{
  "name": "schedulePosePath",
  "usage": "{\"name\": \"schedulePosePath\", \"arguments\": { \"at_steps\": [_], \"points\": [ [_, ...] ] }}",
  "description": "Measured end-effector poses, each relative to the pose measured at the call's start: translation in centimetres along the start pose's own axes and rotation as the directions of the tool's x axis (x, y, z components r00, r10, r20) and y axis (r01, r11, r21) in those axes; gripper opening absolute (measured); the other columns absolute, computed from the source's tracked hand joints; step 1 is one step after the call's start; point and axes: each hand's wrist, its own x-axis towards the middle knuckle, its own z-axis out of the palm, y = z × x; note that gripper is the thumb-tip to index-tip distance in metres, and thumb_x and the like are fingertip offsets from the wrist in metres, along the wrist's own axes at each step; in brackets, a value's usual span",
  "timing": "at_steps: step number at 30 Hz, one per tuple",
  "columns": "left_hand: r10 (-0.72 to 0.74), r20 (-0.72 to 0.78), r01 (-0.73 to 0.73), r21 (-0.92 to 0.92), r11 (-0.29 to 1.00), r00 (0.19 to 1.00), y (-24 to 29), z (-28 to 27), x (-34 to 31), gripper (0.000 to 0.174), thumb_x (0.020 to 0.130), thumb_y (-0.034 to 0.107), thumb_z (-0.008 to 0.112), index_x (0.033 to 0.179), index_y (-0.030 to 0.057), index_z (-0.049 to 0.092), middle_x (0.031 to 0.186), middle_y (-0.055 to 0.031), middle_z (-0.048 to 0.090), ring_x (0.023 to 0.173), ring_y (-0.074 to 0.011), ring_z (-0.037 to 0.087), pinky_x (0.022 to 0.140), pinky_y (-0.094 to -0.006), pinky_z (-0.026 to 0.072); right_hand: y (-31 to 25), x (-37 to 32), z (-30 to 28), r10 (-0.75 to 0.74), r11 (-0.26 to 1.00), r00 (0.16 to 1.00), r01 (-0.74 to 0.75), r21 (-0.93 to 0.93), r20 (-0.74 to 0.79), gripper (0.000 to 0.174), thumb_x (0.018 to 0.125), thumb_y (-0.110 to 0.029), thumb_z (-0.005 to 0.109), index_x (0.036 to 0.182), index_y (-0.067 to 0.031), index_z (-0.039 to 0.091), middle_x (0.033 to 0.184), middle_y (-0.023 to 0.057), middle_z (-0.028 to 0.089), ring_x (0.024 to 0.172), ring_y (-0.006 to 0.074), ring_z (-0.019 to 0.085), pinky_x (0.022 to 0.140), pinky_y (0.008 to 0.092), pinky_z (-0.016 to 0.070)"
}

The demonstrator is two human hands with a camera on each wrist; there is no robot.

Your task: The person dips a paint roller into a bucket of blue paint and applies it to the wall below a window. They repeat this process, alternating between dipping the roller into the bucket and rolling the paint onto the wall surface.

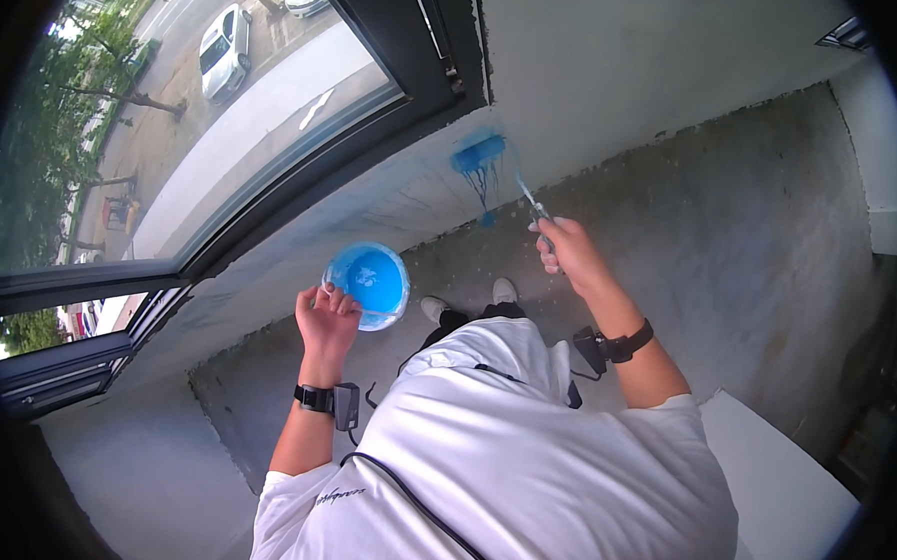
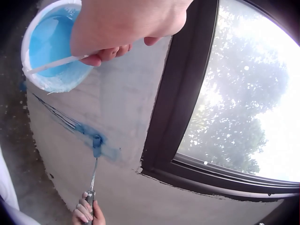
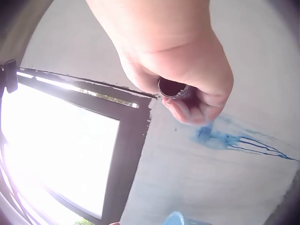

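Observation:
My left hand [image 1: 329, 322] holds a white bucket [image 2: 28, 49] by its pale handle [image 2: 56, 64], fingers curled around it. Light-blue paint [image 2: 49, 42] fills part of the bucket. In my right hand [image 1: 575, 254] is the grip of a paint roller [image 1: 532, 199]; its hollow butt end [image 3: 172, 89] faces the right wrist camera. The blue roller head [image 2: 96, 146] lies against the wall below the window corner. Around it is a wet blue patch [image 3: 218, 139], with dark drips running down toward the floor.
A dark-framed window [image 1: 273, 162] borders the painted wall, with parked cars [image 1: 225, 52] and trees outside. Below is a bare concrete floor [image 1: 711, 221], where the person's shoes [image 1: 505, 291] stand close to the wall. A white panel [image 1: 775, 484] stands at the right.

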Motion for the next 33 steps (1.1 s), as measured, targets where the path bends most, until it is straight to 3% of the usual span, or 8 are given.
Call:
{"name": "schedulePosePath", "arguments": {
  "at_steps": [7, 15, 20, 33],
  "points": [
    [0.022, -0.024, -0.022, 0.008, 1.0, 0.999, -0.5, 0.1, -0.2, 0.019, 0.085, 0.027, 0.049, 0.081, 0.0078, 0.046, 0.062, -0.0018, 0.034, 0.058, -0.0147, 0.035, 0.064, -0.0301, 0.033, -2.1, -4.1, 1.8, -0.046, 0.999, 0.999, 0.046, -0.013, 0.024, 0.022, 0.1, -0.024, 0.045, 0.103, -0.0042, 0.054, 0.07, -0.0023, 0.047, 0.052, 0.0044, 0.038, 0.045, 0.0216, 0.0325],
    [0.002, -0.034, -0.002, -0.007, 1.0, 0.999, -0.7, -0.5, 0.2, 0.018, 0.087, 0.026, 0.045, 0.08, 0.0092, 0.045, 0.061, -0.0011, 0.034, 0.058, -0.0147, 0.035, 0.066, -0.0308, 0.0336, -1.8, -4.6, 2.8, -0.074, 0.997, 0.997, 0.075, -0.011, 0.032, 0.022, 0.1, -0.024, 0.047, 0.104, -0.0029, 0.052, 0.072, 0.0002, 0.046, 0.052, 0.005, 0.038, 0.044, 0.0218, 0.0321],
    [0.008, -0.045, -0.01, -0.028, 1.0, 0.999, -0.8, -1.7, 0.3, 0.019, 0.086, 0.027, 0.049, 0.082, 0.0084, 0.046, 0.061, -0.0016, 0.033, 0.058, -0.0146, 0.034, 0.064, -0.0301, 0.0334, -1.9, -4.7, 3.2, -0.064, 0.998, 0.998, 0.065, -0.009, 0.019, 0.022, 0.1, -0.023, 0.047, 0.104, -0.0027, 0.052, 0.071, -0.0001, 0.046, 0.05, 0.0046, 0.037, 0.043, 0.0217, 0.0302],
    [0.017, -0.002, -0.017, -0.065, 0.998, 1.0, -0.7, -3.2, 0.0, 0.018, 0.086, 0.026, 0.048, 0.08, 0.0088, 0.046, 0.061, -0.0016, 0.035, 0.058, -0.0149, 0.035, 0.064, -0.03, 0.0343, 3.1, 3.2, 1.3, 0.019, 1.0, 0.999, -0.019, -0.022, -0.032, 0.021, 0.097, -0.022, 0.049, 0.099, -0.0022, 0.052, 0.067, -0.0007, 0.045, 0.049, 0.0051, 0.037, 0.043, 0.0225, 0.0303]
  ]
}}
